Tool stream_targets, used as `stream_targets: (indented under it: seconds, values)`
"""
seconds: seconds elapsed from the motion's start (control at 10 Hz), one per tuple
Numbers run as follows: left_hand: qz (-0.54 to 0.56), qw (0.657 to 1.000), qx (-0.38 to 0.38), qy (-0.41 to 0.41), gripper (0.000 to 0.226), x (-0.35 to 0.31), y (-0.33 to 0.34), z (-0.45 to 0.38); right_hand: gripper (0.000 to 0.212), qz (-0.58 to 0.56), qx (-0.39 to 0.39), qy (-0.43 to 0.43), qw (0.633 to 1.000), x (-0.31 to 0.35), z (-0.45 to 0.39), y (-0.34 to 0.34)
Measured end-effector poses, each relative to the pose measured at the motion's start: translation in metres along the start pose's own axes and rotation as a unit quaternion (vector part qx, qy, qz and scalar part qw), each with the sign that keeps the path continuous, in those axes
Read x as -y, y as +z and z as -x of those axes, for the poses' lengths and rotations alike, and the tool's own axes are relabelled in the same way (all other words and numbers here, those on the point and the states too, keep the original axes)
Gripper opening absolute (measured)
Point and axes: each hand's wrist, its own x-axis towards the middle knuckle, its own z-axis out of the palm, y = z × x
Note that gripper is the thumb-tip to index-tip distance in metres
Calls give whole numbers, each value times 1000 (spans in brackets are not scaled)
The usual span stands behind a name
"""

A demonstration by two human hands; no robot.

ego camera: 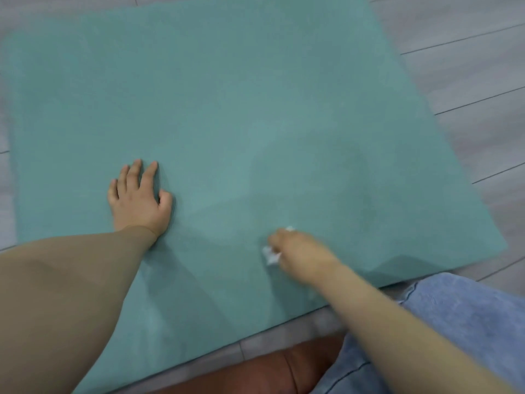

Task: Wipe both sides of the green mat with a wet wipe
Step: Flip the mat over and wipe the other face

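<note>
While flat, one mat [227, 109], one wipe [271, 255]

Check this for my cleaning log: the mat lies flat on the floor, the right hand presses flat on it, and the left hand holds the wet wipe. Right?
Not quite: the hands are swapped. In the head view the left hand presses flat on the green mat, and the right hand holds the crumpled wet wipe. The mat does lie flat on the floor.

Single head-mounted view, aimed forward and steeply down, close above the green mat [227, 109] on the floor [468, 66].
</note>
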Motion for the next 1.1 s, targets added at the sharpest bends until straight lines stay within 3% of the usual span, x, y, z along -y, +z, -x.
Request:
stream_targets:
  seconds: [0.1,0.2,0.3,0.4,0.5,0.6,0.7,0.8,0.9,1.0,1.1]
  values:
    - [5,1000,-1,2,69,1,1,1,16,46,-124,269,954,-92,15,-43]
    - [13,1000,-5,3,69,1,1,0,20,50,-154,379,911,-95,28,-32]
    - [12,1000,-8,1,69,1,1,0,8,12,-50,192,980,-11,22,14]
    - [11,1000,-7,4,68,1,1,0,21,2,102,-25,994,61,37,43]
    - [12,1000,-6,4,68,0,2,1,18,13,67,6,998,41,39,33]
    - [10,1000,-6,1,68,1,1,2,14,5,-98,233,968,-36,42,1]
    - [14,1000,-9,2,69,0,0,0,16,19,-188,405,895,-79,60,-11]
    - [13,1000,-10,-3,69,-1,0,2,14,26,-148,280,948,-34,65,20]
    - [18,1000,-15,4,68,-2,-1,1,13,-7,6,-20,1000,26,79,57]
    - [14,1000,-13,6,68,1,2,1,8,54,87,-203,974,10,89,59]
    - [13,1000,-15,4,69,1,2,0,14,78,-81,-67,991,-59,92,30]
